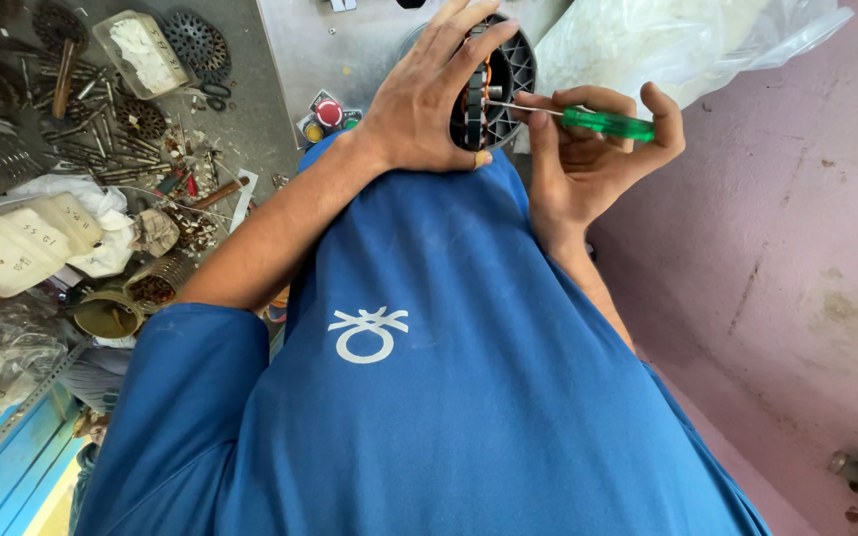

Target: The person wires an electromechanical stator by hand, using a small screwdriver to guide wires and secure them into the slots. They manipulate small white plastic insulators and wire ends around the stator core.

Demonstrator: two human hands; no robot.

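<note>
One round grey motor part point(504, 74) is gripped by the left hand point(429, 94); one green-handled screwdriver point(588, 121) is pinched in the right hand point(588, 164); scrap metal point(121, 129) is heaped alongside.

Glossy green plastic screwdriver handle point(608, 123), thin metal shaft, grey matt plastic ribbed housing point(510, 74), blue cloth shirt point(429, 397)

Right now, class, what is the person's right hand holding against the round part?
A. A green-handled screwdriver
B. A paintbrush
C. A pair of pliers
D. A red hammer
A: the right hand grips a green-handled screwdriver, its metal shaft reaching to the round grey part that the left hand steadies.
</note>
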